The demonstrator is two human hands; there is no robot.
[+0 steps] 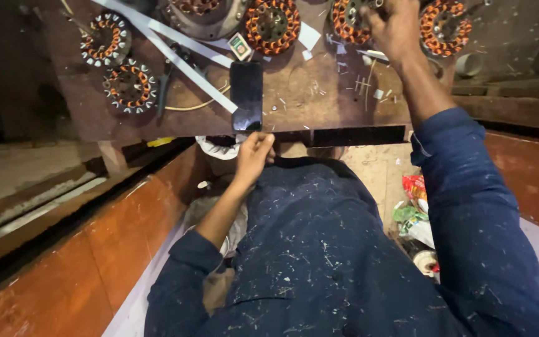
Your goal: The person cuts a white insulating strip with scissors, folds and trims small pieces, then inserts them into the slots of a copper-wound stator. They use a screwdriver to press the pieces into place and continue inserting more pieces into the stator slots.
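A person in dark blue sleeves works at a brown tabletop [307,93] strewn with copper-wound stators. At top right of the frame, the right hand [394,28] reaches onto a stator [349,20], fingers curled over it; whether they grip it cannot be told. At centre, the left hand [254,156] rests at the tabletop's near edge, fingers loosely together, holding nothing visible, just below a black phone [246,95]. White strips [176,53] cross the upper left beside two more stators.

The right hand [396,26] is cut off by the top edge at 12 o'clock; its fingertips and the stator [348,20] beneath are partly hidden.
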